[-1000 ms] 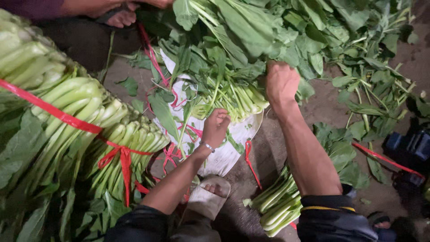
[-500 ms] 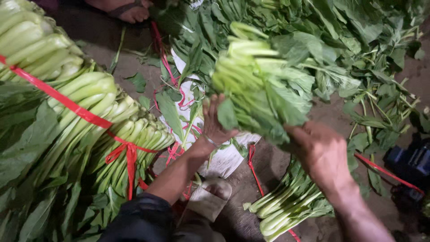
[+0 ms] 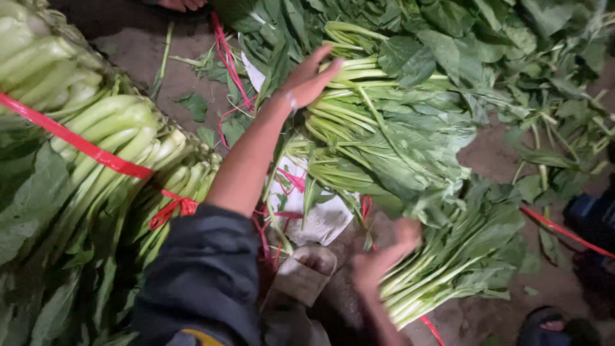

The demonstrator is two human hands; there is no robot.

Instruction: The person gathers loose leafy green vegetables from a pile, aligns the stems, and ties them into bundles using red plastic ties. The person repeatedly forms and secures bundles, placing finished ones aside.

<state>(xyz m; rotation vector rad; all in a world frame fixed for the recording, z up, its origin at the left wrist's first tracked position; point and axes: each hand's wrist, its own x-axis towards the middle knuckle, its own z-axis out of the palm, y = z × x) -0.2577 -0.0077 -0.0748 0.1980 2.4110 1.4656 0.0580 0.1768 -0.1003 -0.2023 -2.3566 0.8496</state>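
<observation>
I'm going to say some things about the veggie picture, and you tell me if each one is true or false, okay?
1. The left hand lies open against the stalks of a leafy bunch of greens. True.
2. The right hand is gripping a knife. False: no knife shows; it is blurred, low beside a smaller bundle of greens.
3. The stacked bundles on the left are tied with red bands. True.
4. The greens lie on a shiny metal table. False: they lie on brown dirt ground.
5. A white sheet lies under the greens in the middle. True.
</observation>
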